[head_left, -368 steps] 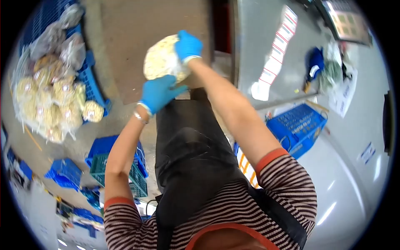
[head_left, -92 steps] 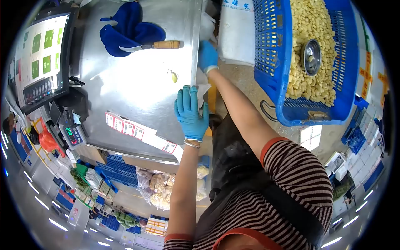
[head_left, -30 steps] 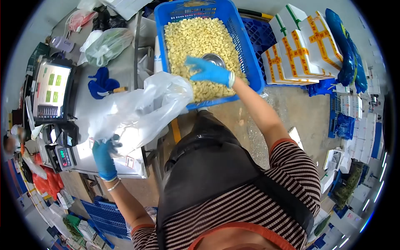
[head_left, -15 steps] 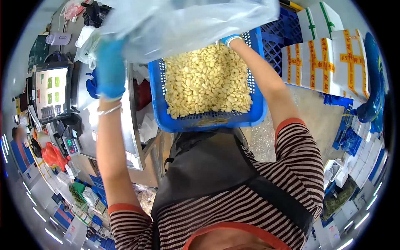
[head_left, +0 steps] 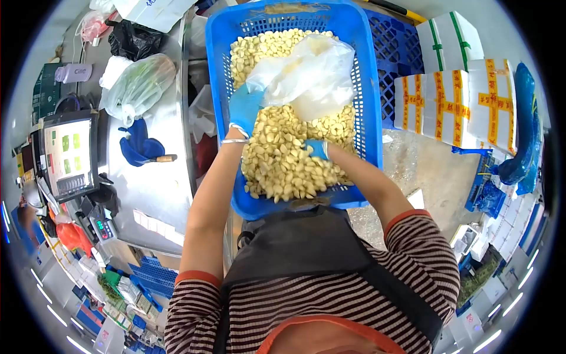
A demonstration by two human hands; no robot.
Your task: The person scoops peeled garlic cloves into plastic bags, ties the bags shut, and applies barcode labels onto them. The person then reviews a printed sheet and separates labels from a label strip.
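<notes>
A blue plastic basket with slotted walls stands in front of me. Pale yellow, bean-like pieces fill it, heaped higher at the near end. Across their middle lies a crumpled clear plastic bag. My left hand, in a blue glove, is at the bag's left edge with its fingers closed on the film. My right hand, also gloved in blue, reaches into the heap from the right; its fingers are partly buried among the pieces, so their grip is hidden.
On the left, a metal table carries a filled clear bag, a black bag, a blue object with a wooden handle and a monitor. Taped white foam boxes and blue crates stand right.
The bag came down from above the basket onto the pieces. My left hand moved right, my right hand down into the heap. Pieces now pile up at the near end.
</notes>
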